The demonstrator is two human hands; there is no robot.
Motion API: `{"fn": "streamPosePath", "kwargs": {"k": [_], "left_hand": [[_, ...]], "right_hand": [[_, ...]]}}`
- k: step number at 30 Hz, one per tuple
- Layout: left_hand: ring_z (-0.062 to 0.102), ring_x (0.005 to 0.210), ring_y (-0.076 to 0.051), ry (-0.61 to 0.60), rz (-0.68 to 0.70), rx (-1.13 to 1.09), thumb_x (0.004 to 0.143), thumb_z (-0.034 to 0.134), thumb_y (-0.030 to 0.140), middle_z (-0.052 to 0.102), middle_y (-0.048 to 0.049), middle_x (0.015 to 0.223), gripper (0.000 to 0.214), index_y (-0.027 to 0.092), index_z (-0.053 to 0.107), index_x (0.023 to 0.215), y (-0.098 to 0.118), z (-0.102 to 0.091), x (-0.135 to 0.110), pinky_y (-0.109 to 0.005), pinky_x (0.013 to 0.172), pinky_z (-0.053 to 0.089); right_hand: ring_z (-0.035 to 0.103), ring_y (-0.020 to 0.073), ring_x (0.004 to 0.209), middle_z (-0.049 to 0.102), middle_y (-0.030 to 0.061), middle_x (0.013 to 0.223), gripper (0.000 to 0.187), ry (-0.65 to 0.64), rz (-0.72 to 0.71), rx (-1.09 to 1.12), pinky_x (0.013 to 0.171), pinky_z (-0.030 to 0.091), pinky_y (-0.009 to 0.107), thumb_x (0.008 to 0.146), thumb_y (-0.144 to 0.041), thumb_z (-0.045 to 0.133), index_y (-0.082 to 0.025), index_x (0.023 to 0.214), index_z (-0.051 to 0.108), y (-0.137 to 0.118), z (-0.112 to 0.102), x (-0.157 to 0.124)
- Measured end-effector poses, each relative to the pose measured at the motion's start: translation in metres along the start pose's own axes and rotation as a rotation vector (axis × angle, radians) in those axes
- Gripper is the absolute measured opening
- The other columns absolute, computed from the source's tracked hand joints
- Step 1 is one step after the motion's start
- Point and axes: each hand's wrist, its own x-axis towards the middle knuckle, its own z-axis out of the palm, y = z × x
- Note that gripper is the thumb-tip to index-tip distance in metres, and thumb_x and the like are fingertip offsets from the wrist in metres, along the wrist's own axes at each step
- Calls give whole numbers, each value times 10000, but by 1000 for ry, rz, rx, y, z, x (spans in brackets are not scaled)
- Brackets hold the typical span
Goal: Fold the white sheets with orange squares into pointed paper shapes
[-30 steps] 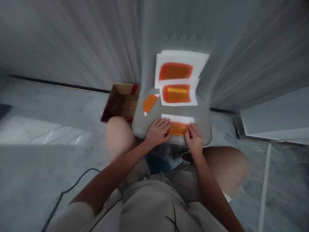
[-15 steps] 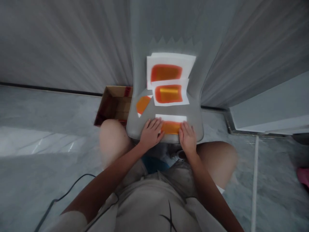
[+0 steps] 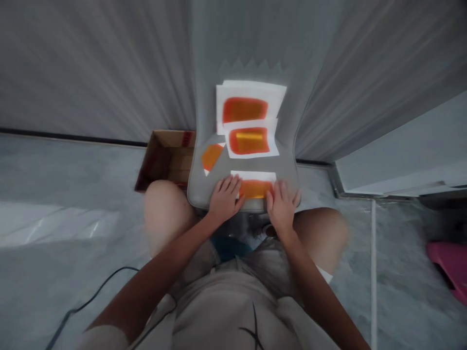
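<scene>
A white sheet with an orange patch (image 3: 254,187) lies at the front edge of a grey seat (image 3: 282,163). My left hand (image 3: 223,198) rests flat on its left end, fingers stretched out. Resting on its right end is my right hand (image 3: 281,204), fingers spread. Behind it lie two more white sheets with orange patches (image 3: 251,139) (image 3: 245,108), one overlapping the other. A small orange piece (image 3: 211,156) lies to their left on the seat.
An open cardboard box (image 3: 166,158) stands on the floor left of the seat. A dark cable (image 3: 91,301) runs across the grey floor at lower left. A pink object (image 3: 450,265) lies at the right edge. Grey pleated curtains (image 3: 91,63) hang behind.
The view has shifted, so everything sits further left and the pink object has come into sight. My right hand's fingers have spread wider on the sheet.
</scene>
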Motion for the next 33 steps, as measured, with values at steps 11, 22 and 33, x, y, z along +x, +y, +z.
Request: {"fn": "streamPosePath", "kwargs": {"k": [11,22,33], "left_hand": [[412,1551,-339,-32,-8,-28,1022,475,374,439,-144,1660,649,127,433,1621,-1,1,-1,-545,1309,247],[379,1571,-351,76,-143,-81,1083,371,324,422,-142,1662,603,152,362,1661,-1,6,-6,-625,1296,247],[363,1583,-322,104,-162,-13,1094,343,301,394,-195,1681,611,110,298,1673,-20,-2,-20,-573,1295,335]], "right_hand": [[283,307,1613,353,228,1699,740,-267,-175,38,1315,198,567,1110,-542,279,-37,1650,319,-38,24,-14],[280,337,1611,350,252,1693,750,-154,-26,-44,1295,228,586,1118,-544,199,-33,1661,286,19,11,-33],[271,318,1617,361,229,1696,722,-140,22,62,1302,198,588,1121,-527,214,-69,1677,261,12,13,-30]]}}
